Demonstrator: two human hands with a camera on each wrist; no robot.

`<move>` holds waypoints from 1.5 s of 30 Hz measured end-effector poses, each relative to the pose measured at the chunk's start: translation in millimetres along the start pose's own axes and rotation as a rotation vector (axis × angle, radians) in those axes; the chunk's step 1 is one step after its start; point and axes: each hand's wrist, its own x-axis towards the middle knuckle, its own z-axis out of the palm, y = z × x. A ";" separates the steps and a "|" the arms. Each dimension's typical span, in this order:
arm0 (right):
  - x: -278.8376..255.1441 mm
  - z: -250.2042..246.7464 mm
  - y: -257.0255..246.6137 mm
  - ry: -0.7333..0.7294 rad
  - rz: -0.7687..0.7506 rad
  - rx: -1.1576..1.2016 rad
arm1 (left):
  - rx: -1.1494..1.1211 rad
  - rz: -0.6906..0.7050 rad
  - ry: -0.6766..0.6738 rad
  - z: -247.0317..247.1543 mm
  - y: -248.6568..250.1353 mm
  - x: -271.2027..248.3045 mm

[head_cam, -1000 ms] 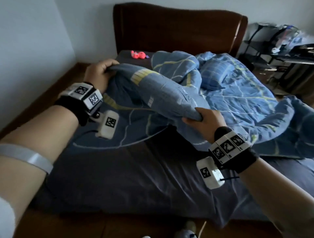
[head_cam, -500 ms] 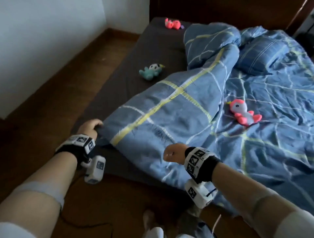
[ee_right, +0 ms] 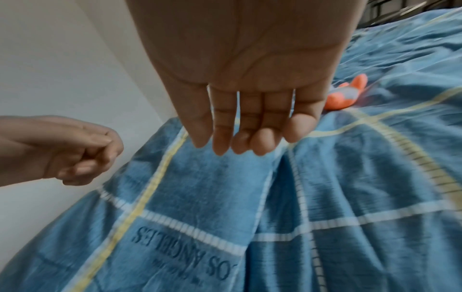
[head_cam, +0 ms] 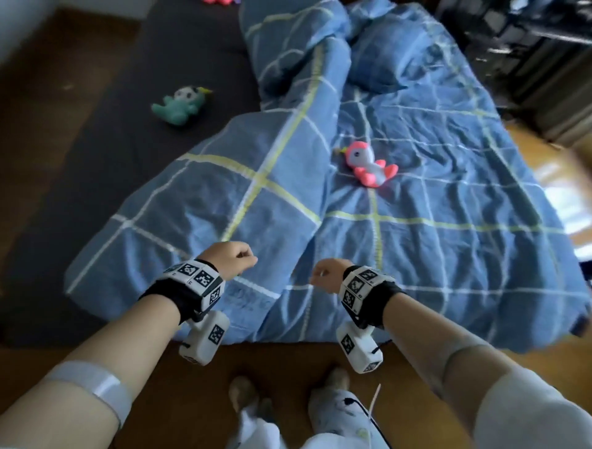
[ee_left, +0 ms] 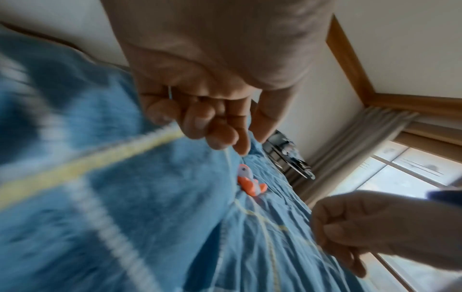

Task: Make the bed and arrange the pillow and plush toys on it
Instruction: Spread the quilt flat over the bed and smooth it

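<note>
A blue checked quilt [head_cam: 416,192] covers the right of the bed, and its left part lies folded over itself. My left hand [head_cam: 237,261] hovers just above the quilt's foot edge, its fingers curled [ee_left: 212,122] around nothing. Beside it my right hand [head_cam: 322,278] hangs with straight fingers [ee_right: 250,134], also empty. A pink unicorn plush [head_cam: 368,163] lies on the quilt beyond my hands. On the bare dark sheet [head_cam: 112,160] at the left lies a teal plush [head_cam: 181,104]. A blue pillow [head_cam: 374,64] sits half buried in the quilt near the head end.
Another pink plush [head_cam: 217,1] shows at the top edge of the head view. Dark furniture [head_cam: 528,48] stands right of the bed. Wooden floor [head_cam: 96,368] runs along the left and the foot, where my feet [head_cam: 243,394] stand. A curtained window [ee_left: 350,148] is on the right.
Both hands drew the quilt down toward the foot of the bed and then let go of it. The left hand moved right, close to the right hand. My gaze dropped.
</note>
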 end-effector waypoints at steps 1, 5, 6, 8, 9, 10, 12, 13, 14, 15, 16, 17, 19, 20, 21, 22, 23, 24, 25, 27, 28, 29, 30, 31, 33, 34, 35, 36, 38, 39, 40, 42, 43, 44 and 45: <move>-4.7 -3.6 14.1 0.017 0.023 0.026 | 0.023 0.025 -0.030 7.3 18.9 6.4; -29.0 -15.4 80.5 0.066 0.093 0.070 | 0.157 0.106 -0.107 40.9 92.5 30.2; -36.2 -17.7 99.4 0.077 0.114 0.085 | 0.189 0.124 -0.130 50.9 111.9 34.6; -50.1 -19.3 140.9 0.091 0.170 0.119 | 0.266 0.161 -0.183 75.2 151.0 41.9; -56.2 -18.8 162.8 0.095 0.207 0.134 | 0.307 0.176 -0.208 88.2 170.0 44.0; -62.9 -17.9 185.8 0.097 0.248 0.156 | 0.340 0.196 -0.229 102.6 188.2 45.7; -77.5 -15.5 233.2 0.101 0.327 0.215 | 0.391 0.223 -0.276 134.9 219.6 49.3; -85.5 -15.0 255.9 0.109 0.364 0.253 | 0.417 0.232 -0.301 151.1 233.0 51.4; -93.6 -13.9 278.9 0.121 0.398 0.300 | 0.446 0.239 -0.325 167.9 245.3 54.1; -100.1 -12.4 302.6 0.138 0.423 0.354 | 0.471 0.249 -0.348 184.5 258.2 58.2; -106.6 -10.8 325.4 0.151 0.441 0.415 | 0.499 0.262 -0.369 199.9 270.5 62.0; -113.7 -8.5 347.8 0.158 0.469 0.479 | 0.531 0.268 -0.395 215.2 284.7 65.7; -130.7 -4.3 388.7 0.173 0.511 0.573 | 0.601 0.263 -0.435 242.6 316.2 75.1; -140.9 -3.1 408.3 0.188 0.520 0.599 | 0.627 0.258 -0.445 255.9 333.1 80.3; -151.6 -3.5 426.9 0.203 0.546 0.617 | 0.641 0.265 -0.445 269.0 350.7 84.8; -160.6 -4.7 446.6 0.226 0.567 0.629 | 0.646 0.279 -0.443 282.7 368.1 89.8; -168.9 -7.7 466.3 0.246 0.598 0.644 | 0.649 0.300 -0.448 295.7 385.6 93.0; -174.5 -9.5 486.4 0.274 0.620 0.665 | 0.655 0.330 -0.459 309.0 402.2 94.6; -178.2 -12.7 504.1 0.301 0.642 0.708 | 0.676 0.361 -0.477 321.4 417.2 95.4; -177.9 -19.5 535.7 0.357 0.667 0.802 | 0.738 0.399 -0.532 344.5 442.8 97.9; -174.9 -22.8 548.8 0.375 0.665 0.827 | 0.768 0.410 -0.563 354.8 453.0 101.8; -171.3 -27.7 558.8 0.381 0.670 0.837 | 0.783 0.419 -0.583 363.1 463.3 107.5; -166.2 -33.8 569.4 0.390 0.664 0.854 | 0.787 0.418 -0.592 371.3 473.0 117.4; -160.0 -40.7 580.6 0.404 0.666 0.870 | 0.784 0.418 -0.594 378.9 483.5 130.6; -149.4 -49.3 596.9 0.414 0.664 0.869 | 0.751 0.401 -0.583 388.0 496.9 155.2; -141.7 -53.0 608.8 0.413 0.657 0.858 | 0.732 0.383 -0.566 394.2 504.3 172.7; -134.9 -56.6 619.9 0.398 0.659 0.853 | 0.710 0.364 -0.551 399.5 511.4 189.1; -128.1 -59.3 632.2 0.381 0.662 0.853 | 0.694 0.337 -0.545 404.5 517.9 204.9; -116.8 -66.3 657.8 0.349 0.692 0.864 | 0.647 0.267 -0.558 414.0 532.7 232.8; -112.6 -69.8 669.9 0.337 0.711 0.873 | 0.617 0.241 -0.571 418.5 540.0 243.7; -107.2 -72.3 683.9 0.335 0.725 0.893 | 0.582 0.217 -0.580 423.3 548.2 254.4; -93.8 -76.3 712.2 0.341 0.751 0.927 | 0.523 0.200 -0.567 435.0 560.3 277.2; -87.7 -77.7 725.1 0.347 0.764 0.939 | 0.490 0.193 -0.552 442.2 563.6 286.9; -80.0 -77.3 737.7 0.350 0.777 0.949 | 0.454 0.180 -0.536 449.8 564.7 295.2; -72.3 -77.5 748.7 0.354 0.787 0.959 | 0.420 0.167 -0.523 456.8 566.6 300.9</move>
